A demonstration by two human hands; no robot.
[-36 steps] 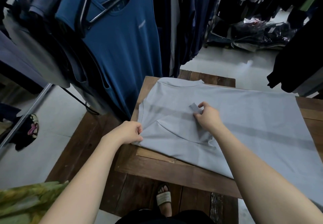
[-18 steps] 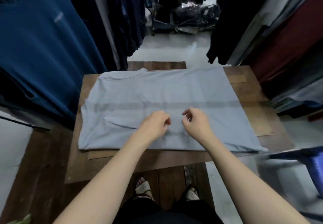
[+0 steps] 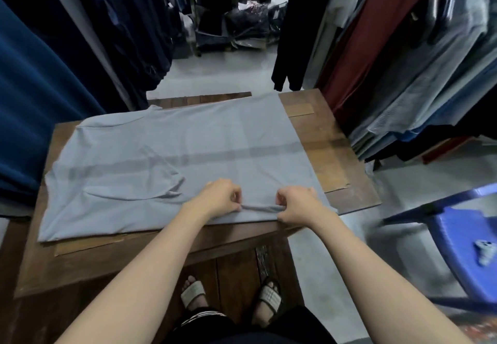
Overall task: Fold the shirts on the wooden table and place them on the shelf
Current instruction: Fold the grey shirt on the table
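A light grey shirt (image 3: 172, 155) lies spread flat across the wooden table (image 3: 338, 155), its collar end to the left and its hem to the right. A darker band runs along its length. My left hand (image 3: 220, 196) pinches the shirt's near edge with curled fingers. My right hand (image 3: 295, 201) pinches the same edge a short way to the right. Between the two hands the cloth is bunched into a small raised ridge. No shelf is in view.
Racks of hanging clothes close in on both sides: dark blue garments (image 3: 40, 75) on the left, red and pale ones (image 3: 403, 61) on the right. A blue plastic chair (image 3: 462, 249) stands at the right. Bagged goods (image 3: 247, 26) lie on the floor beyond the table.
My view swung right from the collar end to the shirt's middle. Both hands left the collar area, moved to the near edge, and now pinch the cloth there.
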